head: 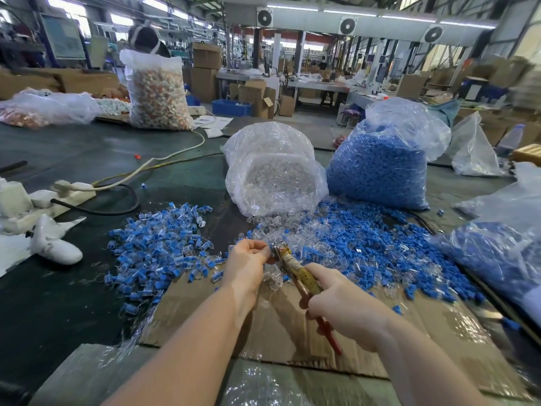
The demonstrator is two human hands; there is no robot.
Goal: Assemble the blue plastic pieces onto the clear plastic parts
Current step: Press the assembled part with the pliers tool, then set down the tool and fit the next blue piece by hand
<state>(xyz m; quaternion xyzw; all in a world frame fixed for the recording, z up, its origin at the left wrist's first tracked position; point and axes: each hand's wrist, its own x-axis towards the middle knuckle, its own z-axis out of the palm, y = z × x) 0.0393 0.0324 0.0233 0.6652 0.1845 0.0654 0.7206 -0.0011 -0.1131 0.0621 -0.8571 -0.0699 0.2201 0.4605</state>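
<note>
You are working in bright, even daylight from the windows [70,10] high on the left and the long ceiling lights [351,11] overhead. Shadows are soft; a faint one lies under your left hand [248,259] on the cardboard [292,332]. Glare streaks the clear bag [275,168] and the plastic film [257,388] at the bottom edge. The wide lens bends the beams and walls at the edges, and the corners smear. The far hall is hazy, and the right side of the surface [58,288] looks motion-blurred.
</note>
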